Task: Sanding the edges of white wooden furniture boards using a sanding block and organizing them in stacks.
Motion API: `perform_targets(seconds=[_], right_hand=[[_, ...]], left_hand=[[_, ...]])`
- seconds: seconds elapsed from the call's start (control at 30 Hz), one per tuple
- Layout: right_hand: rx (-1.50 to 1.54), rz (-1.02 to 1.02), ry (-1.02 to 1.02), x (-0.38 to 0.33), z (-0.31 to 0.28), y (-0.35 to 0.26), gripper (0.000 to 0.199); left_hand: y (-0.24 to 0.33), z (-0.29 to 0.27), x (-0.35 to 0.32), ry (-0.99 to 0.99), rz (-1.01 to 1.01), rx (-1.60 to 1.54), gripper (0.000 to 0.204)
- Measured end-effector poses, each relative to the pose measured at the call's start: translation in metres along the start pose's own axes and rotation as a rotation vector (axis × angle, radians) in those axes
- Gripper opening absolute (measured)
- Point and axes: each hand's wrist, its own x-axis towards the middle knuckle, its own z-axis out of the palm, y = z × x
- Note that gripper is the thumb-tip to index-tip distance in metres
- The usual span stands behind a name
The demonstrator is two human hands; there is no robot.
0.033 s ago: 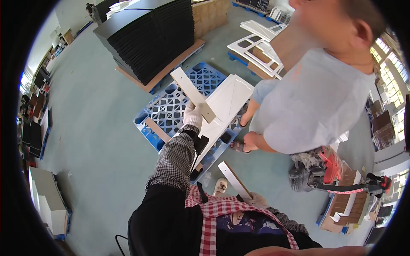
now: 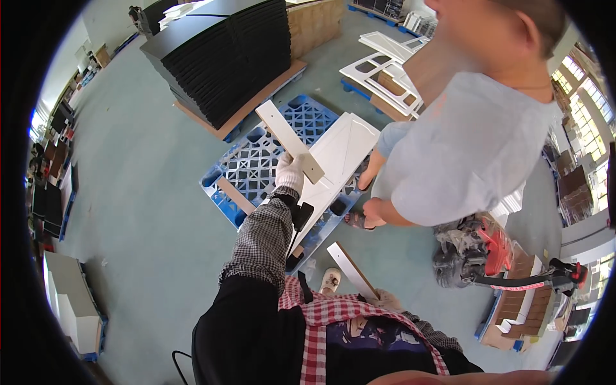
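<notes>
My left hand (image 2: 290, 173), in a white glove, is stretched out over the pallet and closed on a long white board strip (image 2: 282, 131) with small holes near its ends. The strip slants across a large white panel (image 2: 343, 144) and the blue pallet beneath. Close to my body, my right hand (image 2: 387, 300), also gloved and partly hidden by my clothes, grips the lower end of a second white board strip (image 2: 350, 266). A black device (image 2: 301, 217) is at my left wrist.
The blue plastic pallet (image 2: 247, 154) also carries a brown strip (image 2: 235, 195). A co-worker in a grey shirt (image 2: 471, 151) stands just right of it. Black panels (image 2: 224, 64) are stacked beyond. White frames (image 2: 378, 74) lie at the far right, and a red-and-black machine (image 2: 487, 253) stands at right.
The co-worker's head and upper body have shifted slightly left. Both my hands and the strips stay practically in place.
</notes>
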Motion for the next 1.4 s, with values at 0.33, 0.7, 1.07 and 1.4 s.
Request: perform_targets(seconds=[0.33, 0.7, 1.07, 1.4], right_hand=[[1.002, -0.152, 0.057, -0.044, -0.008, -0.042, 0.047], [1.302, -0.402, 0.243, -0.093, 0.05, -0.143, 0.053], [1.278, -0.269, 0.75, -0.194, 0.112, -0.115, 0.05], [1.368, -0.037, 1.309, -0.338, 0.183, 0.009, 0.041]], left_hand=[[0.054, -0.015, -0.08, -0.282, -0.108, -0.136, 0.017], [0.071, -0.045, -0.22, -0.762, -0.554, -0.178, 0.014], [0.069, -0.015, -0.328, -1.206, -0.672, -0.029, 0.025], [0.006, 0.036, -0.555, -1.415, -0.846, 0.065, 0.043]])
